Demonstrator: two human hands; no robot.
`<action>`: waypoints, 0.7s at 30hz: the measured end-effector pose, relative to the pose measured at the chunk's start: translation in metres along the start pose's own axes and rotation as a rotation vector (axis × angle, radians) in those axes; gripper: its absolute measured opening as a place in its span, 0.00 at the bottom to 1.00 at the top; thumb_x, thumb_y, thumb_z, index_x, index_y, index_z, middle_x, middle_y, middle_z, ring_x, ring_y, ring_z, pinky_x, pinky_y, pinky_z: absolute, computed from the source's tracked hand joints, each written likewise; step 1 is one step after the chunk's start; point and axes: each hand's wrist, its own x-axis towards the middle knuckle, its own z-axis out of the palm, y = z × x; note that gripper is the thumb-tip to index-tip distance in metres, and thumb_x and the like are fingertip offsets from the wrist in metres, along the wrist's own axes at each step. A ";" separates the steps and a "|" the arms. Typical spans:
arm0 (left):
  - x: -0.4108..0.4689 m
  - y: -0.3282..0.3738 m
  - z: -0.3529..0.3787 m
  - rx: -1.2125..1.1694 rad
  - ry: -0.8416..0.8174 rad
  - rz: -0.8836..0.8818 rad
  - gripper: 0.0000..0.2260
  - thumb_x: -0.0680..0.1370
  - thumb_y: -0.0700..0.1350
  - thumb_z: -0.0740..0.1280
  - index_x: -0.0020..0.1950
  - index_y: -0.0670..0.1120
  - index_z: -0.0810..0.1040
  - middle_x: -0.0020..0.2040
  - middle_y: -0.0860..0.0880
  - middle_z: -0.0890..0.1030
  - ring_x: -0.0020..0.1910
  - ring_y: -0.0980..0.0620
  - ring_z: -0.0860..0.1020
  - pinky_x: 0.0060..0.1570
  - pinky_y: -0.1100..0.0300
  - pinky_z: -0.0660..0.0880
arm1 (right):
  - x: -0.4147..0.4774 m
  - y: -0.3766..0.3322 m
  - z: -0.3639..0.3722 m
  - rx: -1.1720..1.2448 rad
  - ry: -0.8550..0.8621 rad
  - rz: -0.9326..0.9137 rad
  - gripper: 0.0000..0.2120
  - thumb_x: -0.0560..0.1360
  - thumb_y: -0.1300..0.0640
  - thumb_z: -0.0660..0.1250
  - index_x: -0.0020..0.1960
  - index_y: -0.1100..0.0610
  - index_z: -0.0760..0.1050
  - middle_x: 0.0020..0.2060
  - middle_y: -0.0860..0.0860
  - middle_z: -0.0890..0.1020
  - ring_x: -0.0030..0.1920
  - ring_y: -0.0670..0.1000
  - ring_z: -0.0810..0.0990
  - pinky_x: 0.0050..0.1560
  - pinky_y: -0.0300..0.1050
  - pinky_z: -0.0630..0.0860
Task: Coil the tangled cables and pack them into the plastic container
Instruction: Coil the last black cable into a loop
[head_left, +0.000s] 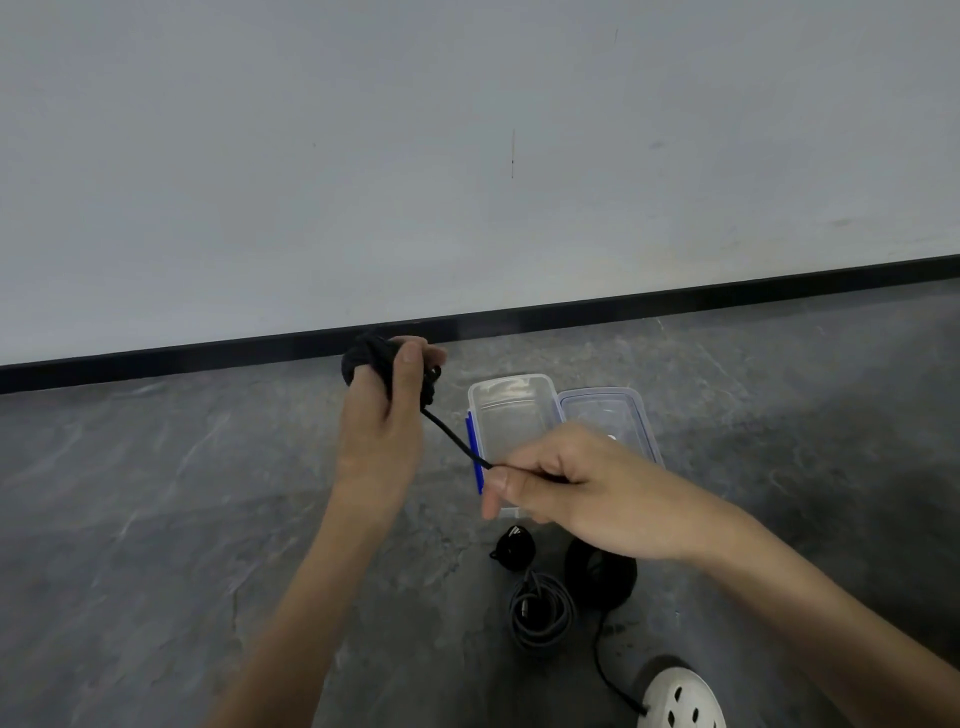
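On the grey stone floor (156, 519), below a pale wall (467, 130), an open clear plastic container (511, 415) lies beside its lid (608, 415). The left hand (379, 431) has its grip closed round a wound black cable (363, 358); the right hand (566, 488) pinches that cable's free end, drawn taut between them. Near a white shoe (680, 699) lie a large black coil (602, 571), a grey coil (540, 613) and a small black bundle (515, 546).
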 end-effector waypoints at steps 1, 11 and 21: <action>-0.001 -0.002 0.004 0.022 -0.003 -0.013 0.14 0.84 0.45 0.56 0.52 0.40 0.79 0.45 0.52 0.81 0.41 0.68 0.76 0.43 0.75 0.70 | -0.001 -0.001 0.000 -0.002 0.001 -0.014 0.14 0.81 0.52 0.60 0.44 0.53 0.82 0.21 0.44 0.64 0.25 0.43 0.64 0.29 0.40 0.65; -0.026 0.008 0.020 0.289 -0.566 -0.167 0.29 0.77 0.65 0.45 0.36 0.50 0.78 0.34 0.51 0.80 0.34 0.63 0.77 0.40 0.67 0.72 | -0.005 0.005 -0.018 0.112 0.203 -0.080 0.16 0.81 0.58 0.61 0.38 0.62 0.80 0.27 0.51 0.79 0.30 0.53 0.78 0.38 0.49 0.76; -0.031 0.019 0.014 -0.329 -0.902 -0.327 0.21 0.77 0.64 0.56 0.44 0.50 0.80 0.40 0.46 0.82 0.45 0.46 0.82 0.53 0.54 0.76 | 0.007 0.020 -0.028 0.267 0.384 -0.064 0.13 0.79 0.61 0.62 0.39 0.64 0.78 0.24 0.42 0.78 0.25 0.39 0.73 0.33 0.30 0.69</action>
